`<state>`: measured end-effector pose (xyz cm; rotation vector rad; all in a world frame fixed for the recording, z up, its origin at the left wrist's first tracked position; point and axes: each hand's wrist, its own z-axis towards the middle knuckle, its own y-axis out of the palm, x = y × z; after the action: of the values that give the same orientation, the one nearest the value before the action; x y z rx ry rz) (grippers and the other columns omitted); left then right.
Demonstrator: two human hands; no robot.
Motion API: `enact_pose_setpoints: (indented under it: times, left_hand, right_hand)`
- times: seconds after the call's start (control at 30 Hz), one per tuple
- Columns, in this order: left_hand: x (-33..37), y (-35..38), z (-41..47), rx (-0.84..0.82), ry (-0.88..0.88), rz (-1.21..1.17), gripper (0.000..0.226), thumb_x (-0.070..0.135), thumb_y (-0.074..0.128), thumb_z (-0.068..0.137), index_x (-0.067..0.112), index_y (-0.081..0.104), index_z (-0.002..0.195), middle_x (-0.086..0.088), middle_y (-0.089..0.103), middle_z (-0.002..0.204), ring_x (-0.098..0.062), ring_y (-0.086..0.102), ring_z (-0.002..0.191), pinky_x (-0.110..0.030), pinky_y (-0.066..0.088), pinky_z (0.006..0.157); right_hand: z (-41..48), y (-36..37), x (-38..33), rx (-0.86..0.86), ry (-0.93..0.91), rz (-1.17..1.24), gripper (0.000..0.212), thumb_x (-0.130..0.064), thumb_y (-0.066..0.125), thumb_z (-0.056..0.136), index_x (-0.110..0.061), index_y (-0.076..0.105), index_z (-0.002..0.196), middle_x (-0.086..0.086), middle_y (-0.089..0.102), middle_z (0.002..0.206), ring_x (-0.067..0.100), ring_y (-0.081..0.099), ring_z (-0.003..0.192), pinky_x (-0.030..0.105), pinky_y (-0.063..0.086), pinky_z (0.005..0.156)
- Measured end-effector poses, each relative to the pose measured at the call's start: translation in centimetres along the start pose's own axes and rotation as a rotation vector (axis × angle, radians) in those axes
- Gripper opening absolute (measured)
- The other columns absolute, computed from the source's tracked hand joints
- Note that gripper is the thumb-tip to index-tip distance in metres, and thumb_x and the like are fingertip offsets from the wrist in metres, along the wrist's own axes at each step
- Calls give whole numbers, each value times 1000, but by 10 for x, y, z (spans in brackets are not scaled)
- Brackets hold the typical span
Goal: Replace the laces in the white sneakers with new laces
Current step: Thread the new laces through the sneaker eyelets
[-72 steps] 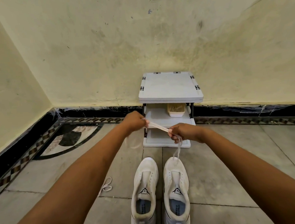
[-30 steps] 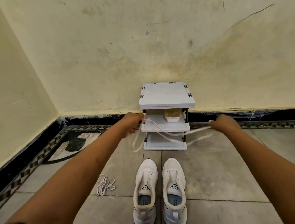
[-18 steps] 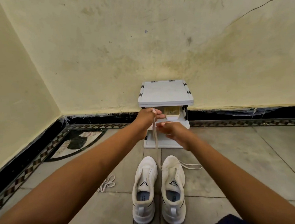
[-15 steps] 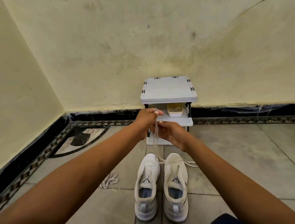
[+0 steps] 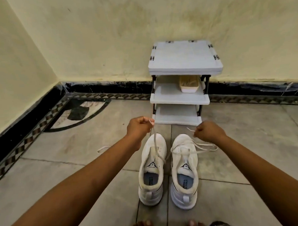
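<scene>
Floor [image 5: 61,147]: grey tiles; white sneakers [image 5: 151,170] are set side by side.
Lace [image 5: 155,140]: is draped across the right-side sneaker.
Left hand [image 5: 139,128]: one end is pinched.
Right hand [image 5: 208,131]: the other end is pinched.

White three-tier rack [image 5: 185,60] stands against yellow wall [image 5: 107,37] on tiled floor [image 5: 248,142].

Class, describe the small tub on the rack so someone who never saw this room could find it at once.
Against the far wall stands a white three-tier rack. On its middle shelf, toward the right, sits a small white tub. Its tan contents stand out against the plain white shelves.
</scene>
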<state>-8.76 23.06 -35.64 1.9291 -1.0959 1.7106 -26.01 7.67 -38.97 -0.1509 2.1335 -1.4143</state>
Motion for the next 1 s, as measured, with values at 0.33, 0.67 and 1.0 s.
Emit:
enact_pose_setpoints:
  times: [0.33, 0.67, 1.0]
  left_hand:
    - [-53, 8, 44, -83, 34, 200, 7, 9, 67, 84, 13, 70, 79, 1, 66, 80, -2, 56, 71, -12, 42, 66]
    - [-96, -5, 44, -220, -105, 568, 24, 35, 67, 83, 18, 66, 101, 1, 61, 93, -15, 57, 89, -26, 44, 78]
    - [-111, -7, 47, -227, -146, 548, 27, 1, 51, 85, 15, 71, 95, 0, 59, 88, -16, 56, 84, -32, 48, 78]
  right_hand:
    - [9, 79, -60, -260, -161, 813, 25, -16, 58, 92, -10, 63, 116, 5, 65, 110, 4, 59, 92, 6, 43, 74]
    - [15, 125, -65, -152, 62, 994, 10, -1, 61, 87, 6, 68, 88, 10, 60, 63, 7, 51, 44, 15, 44, 44]
    - [25, 150, -75, -89, -4, 736, 13, -8, 65, 83, 3, 70, 77, 15, 66, 70, 23, 60, 61, 33, 53, 67]
